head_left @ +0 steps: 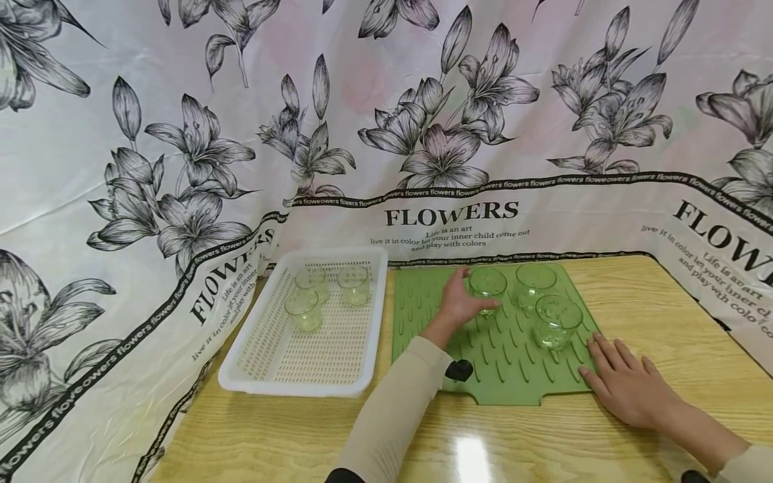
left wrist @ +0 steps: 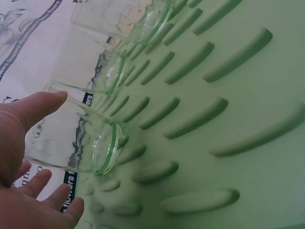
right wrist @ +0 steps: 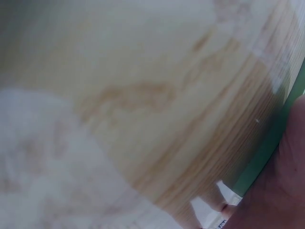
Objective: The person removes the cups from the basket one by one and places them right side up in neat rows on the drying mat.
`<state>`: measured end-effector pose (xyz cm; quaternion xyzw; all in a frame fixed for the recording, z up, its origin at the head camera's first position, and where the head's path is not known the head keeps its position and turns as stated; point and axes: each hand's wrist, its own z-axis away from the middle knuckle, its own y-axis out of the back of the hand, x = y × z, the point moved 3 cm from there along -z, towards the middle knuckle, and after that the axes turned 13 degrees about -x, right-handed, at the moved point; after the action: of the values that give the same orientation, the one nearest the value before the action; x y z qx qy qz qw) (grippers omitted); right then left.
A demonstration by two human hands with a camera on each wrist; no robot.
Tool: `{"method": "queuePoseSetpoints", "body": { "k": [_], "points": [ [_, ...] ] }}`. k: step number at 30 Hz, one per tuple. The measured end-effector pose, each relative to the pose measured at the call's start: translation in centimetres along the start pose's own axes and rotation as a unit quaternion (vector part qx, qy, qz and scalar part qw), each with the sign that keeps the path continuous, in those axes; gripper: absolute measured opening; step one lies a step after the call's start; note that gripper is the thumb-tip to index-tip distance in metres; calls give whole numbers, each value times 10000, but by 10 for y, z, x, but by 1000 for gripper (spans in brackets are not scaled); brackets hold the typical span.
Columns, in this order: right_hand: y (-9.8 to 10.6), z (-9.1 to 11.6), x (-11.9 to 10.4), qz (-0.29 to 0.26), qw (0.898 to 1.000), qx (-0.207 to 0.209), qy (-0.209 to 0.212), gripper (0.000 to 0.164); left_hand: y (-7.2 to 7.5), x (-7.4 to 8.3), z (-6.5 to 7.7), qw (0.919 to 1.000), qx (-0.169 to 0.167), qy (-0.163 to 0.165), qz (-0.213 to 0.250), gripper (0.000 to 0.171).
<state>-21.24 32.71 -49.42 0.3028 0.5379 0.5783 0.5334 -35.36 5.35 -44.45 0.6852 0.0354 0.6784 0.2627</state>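
Three clear green-tinted glasses stand on a green drying mat [head_left: 423,329] with raised ridges. My left hand [head_left: 461,302] is at the leftmost glass [head_left: 488,288], thumb on its near side and fingers toward its far side. In the left wrist view the thumb lies by the rim of that glass [left wrist: 76,138], while the spread fingers [left wrist: 57,198] are apart from its wall. To the right are a second glass [head_left: 535,288] at the back and a third glass [head_left: 557,323] closer to me. My right hand [head_left: 631,386] rests flat on the table, fingertips at the mat's right edge.
Left of the mat sits a white perforated plastic basket [head_left: 296,388] with three more glasses [head_left: 304,312] inside. Both are on a wooden table [head_left: 272,436]. A flower-printed cloth [head_left: 338,168] hangs behind and along the sides.
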Motion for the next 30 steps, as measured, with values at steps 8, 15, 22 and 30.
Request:
{"method": "queuePoseSetpoints", "body": {
  "k": [8,15,22,30],
  "points": [
    [2,-1,0,84,10000,-11,-6,71,8,7,7,9977,-57,166,-649,101],
    [3,-1,-1,23,10000,-52,5,71,14,19,19,9890,-251,453,-1388,106],
    [5,-2,0,50,10000,-72,-1,71,22,31,27,9756,-501,650,-2034,106],
    [7,-6,3,82,9999,-94,50,71,30,42,37,9627,-638,691,-2537,107]
  ]
}}
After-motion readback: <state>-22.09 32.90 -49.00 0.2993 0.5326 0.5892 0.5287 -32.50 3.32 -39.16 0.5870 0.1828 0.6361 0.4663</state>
